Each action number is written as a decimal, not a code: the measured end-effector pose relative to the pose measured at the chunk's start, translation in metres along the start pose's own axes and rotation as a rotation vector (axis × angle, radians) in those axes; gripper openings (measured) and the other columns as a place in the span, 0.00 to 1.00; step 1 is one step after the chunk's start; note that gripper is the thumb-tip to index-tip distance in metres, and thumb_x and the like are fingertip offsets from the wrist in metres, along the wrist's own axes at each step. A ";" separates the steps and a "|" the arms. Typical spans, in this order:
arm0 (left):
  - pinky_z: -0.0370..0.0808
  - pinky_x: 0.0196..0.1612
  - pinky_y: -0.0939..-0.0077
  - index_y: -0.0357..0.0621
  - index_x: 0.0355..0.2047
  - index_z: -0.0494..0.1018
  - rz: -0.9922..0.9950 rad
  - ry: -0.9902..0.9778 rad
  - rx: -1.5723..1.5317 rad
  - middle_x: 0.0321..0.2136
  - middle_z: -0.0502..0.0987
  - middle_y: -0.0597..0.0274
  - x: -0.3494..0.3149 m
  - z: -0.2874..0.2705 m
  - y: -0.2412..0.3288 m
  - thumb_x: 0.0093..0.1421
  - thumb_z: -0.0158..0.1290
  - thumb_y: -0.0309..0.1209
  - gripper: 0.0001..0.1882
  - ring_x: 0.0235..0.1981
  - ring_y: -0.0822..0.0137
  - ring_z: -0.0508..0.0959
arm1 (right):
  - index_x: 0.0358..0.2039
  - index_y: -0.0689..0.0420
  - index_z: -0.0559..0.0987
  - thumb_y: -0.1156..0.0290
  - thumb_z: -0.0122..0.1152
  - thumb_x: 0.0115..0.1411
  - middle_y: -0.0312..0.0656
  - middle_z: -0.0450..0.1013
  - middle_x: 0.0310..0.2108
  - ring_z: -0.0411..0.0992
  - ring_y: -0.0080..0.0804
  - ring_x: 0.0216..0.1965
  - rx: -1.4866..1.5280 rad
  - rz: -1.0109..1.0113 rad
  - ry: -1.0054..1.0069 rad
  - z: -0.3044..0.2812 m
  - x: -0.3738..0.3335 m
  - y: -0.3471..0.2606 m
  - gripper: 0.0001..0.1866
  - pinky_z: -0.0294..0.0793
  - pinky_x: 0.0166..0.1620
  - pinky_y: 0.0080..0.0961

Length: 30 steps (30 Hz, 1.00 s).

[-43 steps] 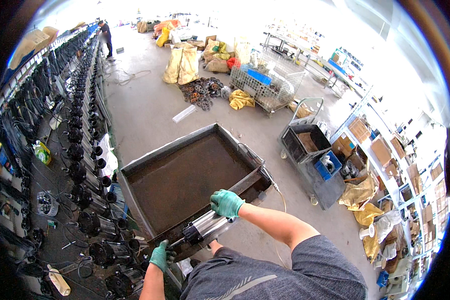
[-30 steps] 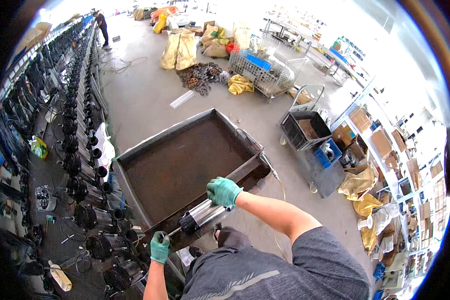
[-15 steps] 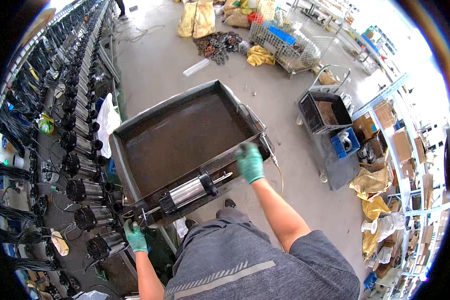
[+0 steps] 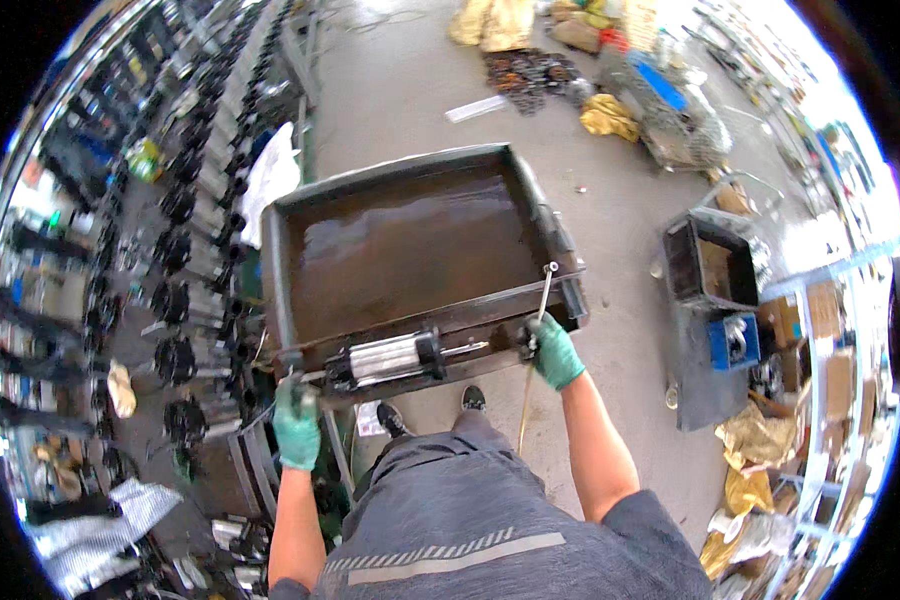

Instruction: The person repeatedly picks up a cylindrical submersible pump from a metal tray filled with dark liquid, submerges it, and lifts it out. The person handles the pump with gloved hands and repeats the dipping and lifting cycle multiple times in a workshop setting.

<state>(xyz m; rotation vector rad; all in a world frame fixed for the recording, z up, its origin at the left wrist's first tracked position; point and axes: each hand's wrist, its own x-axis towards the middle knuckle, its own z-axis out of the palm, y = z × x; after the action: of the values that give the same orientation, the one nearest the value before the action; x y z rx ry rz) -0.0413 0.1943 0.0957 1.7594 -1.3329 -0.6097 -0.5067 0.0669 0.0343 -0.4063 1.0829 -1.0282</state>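
A silver motor-like cylinder (image 4: 385,361) with black end caps lies along the near ledge of a water-filled metal tank (image 4: 410,312). Its thin shaft points right. My left hand (image 4: 296,430), in a green glove, is closed at the ledge's left end, around a dark part blurred by motion. To the right of the shaft, my right hand (image 4: 556,356), also gloved in green, closes on a small dark piece whose kind I cannot make out. A thin hose (image 4: 526,415) with a metal end runs past that hand, from the tank's right corner down toward the floor.
Rows of similar cylinders (image 4: 192,303) and dark cables line the rack on the left. On the right, a cart (image 4: 705,385) carries a black crate (image 4: 686,262) and a blue bin (image 4: 722,345). Shelves with cartons stand beyond it. Sacks and dark rings (image 4: 532,78) lie at the back.
My right hand has come down and nearer, from the tank's right corner to beside the shaft. My left hand has moved onto the ledge's left end. The whole view has shifted.
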 end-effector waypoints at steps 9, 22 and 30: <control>0.78 0.42 0.74 0.42 0.55 0.70 -0.010 -0.048 -0.483 0.41 0.78 0.61 0.021 0.044 0.098 0.74 0.49 0.43 0.19 0.40 0.71 0.78 | 0.52 0.59 0.74 0.78 0.62 0.61 0.60 0.75 0.45 0.75 0.60 0.42 -0.838 -0.444 -0.636 0.192 -0.058 0.130 0.18 0.77 0.43 0.46; 0.56 0.15 0.81 0.50 0.32 0.75 -0.975 0.105 -0.771 0.21 0.74 0.67 0.065 -0.061 -0.100 0.68 0.57 0.50 0.17 0.14 0.76 0.64 | 0.45 0.59 0.80 0.73 0.65 0.60 0.52 0.79 0.36 0.78 0.53 0.37 -1.369 -0.911 -0.262 0.215 -0.022 0.015 0.12 0.78 0.41 0.42; 0.56 0.13 0.80 0.50 0.29 0.76 -1.029 -0.094 -0.628 0.18 0.73 0.68 0.089 -0.039 -0.127 0.68 0.57 0.51 0.19 0.12 0.76 0.65 | 0.44 0.63 0.80 0.74 0.60 0.64 0.52 0.79 0.34 0.79 0.39 0.33 -1.210 -0.489 -0.184 0.207 0.010 0.039 0.10 0.78 0.42 0.31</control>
<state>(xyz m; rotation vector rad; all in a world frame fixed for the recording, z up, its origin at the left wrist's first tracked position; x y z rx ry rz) 0.0861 0.1348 0.0192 1.7647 -0.1116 -1.4800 -0.3069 0.0382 0.0947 -1.7661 1.3795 -0.6049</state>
